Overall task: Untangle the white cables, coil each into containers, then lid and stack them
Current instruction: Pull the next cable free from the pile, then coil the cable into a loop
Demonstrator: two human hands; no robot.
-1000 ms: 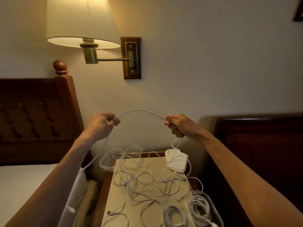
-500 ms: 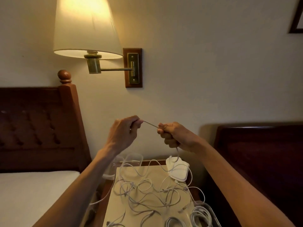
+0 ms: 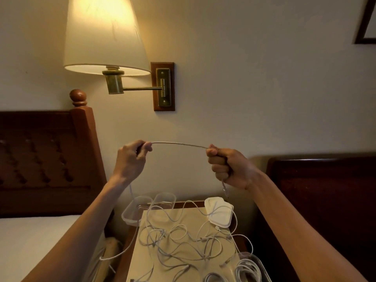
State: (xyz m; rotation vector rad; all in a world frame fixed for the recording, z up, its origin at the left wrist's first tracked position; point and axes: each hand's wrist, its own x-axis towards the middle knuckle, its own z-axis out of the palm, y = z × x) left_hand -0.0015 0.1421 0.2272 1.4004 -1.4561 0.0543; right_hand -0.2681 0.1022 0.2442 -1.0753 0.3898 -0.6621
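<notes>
I see both hands raised above the bench (image 3: 183, 216). Left hand (image 3: 130, 159) pinches a white cable (image 3: 179, 144) at thumb and fingertips; right hand (image 3: 227, 165) is a fist curled round the same cable. Between them the span runs left to right, nearly level, bowed slightly upward. One end drops from the left hand past the bench's left edge; a short end hangs below the right fist. On the bench: tangled cables (image 3: 183, 241), two clear containers (image 3: 146, 208) at the far left, white lids (image 3: 220, 214) at the far right, a container of coiled cable (image 3: 252, 267) near right. Wall lamp (image 3: 105, 35) lit above; bed (image 3: 30, 241) left, dark headboard (image 3: 325, 190) right.
</notes>
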